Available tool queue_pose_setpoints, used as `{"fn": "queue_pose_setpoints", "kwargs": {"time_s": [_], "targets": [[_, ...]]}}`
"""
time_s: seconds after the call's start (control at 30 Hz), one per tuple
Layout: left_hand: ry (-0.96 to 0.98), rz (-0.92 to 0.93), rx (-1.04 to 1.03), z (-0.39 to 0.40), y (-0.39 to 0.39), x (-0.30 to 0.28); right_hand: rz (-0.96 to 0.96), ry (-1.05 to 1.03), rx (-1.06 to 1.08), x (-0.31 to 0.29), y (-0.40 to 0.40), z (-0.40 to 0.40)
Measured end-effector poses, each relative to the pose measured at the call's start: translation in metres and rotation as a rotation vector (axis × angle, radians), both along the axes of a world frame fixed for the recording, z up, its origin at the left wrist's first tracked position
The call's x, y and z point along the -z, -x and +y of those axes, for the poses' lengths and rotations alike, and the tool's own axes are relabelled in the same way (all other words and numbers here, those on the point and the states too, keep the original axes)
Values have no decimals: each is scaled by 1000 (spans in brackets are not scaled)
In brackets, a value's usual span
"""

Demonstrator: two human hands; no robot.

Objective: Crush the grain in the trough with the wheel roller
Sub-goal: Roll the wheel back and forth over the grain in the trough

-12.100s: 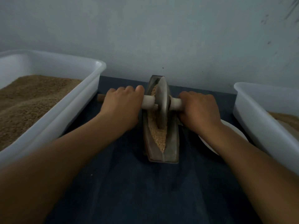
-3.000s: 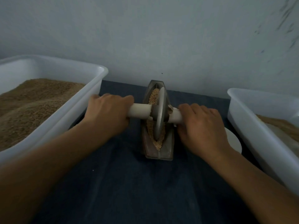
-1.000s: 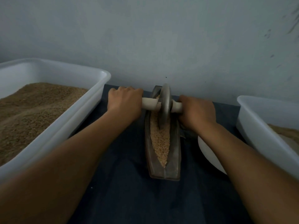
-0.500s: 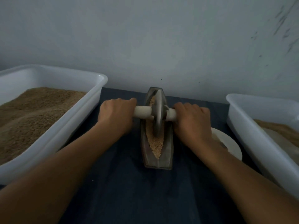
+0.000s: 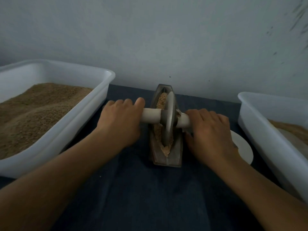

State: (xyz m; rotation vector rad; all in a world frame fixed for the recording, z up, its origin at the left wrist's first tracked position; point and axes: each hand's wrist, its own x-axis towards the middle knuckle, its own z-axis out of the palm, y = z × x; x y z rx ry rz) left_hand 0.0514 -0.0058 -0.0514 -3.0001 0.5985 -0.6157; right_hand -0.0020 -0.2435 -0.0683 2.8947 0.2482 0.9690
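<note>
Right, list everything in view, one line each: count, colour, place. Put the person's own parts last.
grey metal boat-shaped trough: one, grey, centre of the cloth, lengthwise toward the wall.
tan crushed grain: one heap, tan, inside the trough.
grey metal wheel roller with pale handle: one, grey disc, standing in the trough.
large white plastic tub of brown grain: one, white, left of the trough.
white plastic tub on the right: one, white, right edge, holding some tan grain.
round white plate: one, white, right of the trough, partly behind the right hand.
dark blue cloth: one, dark blue, under everything.
pale grey wall: one, grey, behind.
left hand: one, gripping the handle's left end.
right hand: one, over the handle's right end.
</note>
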Motion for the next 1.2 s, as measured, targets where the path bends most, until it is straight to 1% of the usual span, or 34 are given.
{"fn": "queue_pose_setpoints", "kwargs": {"time_s": [0.2, 0.37, 0.53, 0.67, 0.87, 1.0, 1.2], "targets": [[-20, 55, -76, -18, -48, -4, 10, -2, 59, 4, -60, -8], [0, 82, -120, -32, -80, -10, 109, 14, 112, -6, -104, -16], [11, 74, -153, -37, -91, -17, 245, -36, 115, -15, -124, -20], [-10, 74, -158, -36, -84, -15, 239, -23, 103, -11, -115, -20], [-42, 67, -174, -26, -48, -9, 124, 25, 47, -3, -72, -13], [-20, 3, -139, -19, -20, -2, 62, 28, 28, -3, -39, -7], [38, -104, -69, -6, 9, 5, 16, 36, -14, -9, -1, -3]]}}
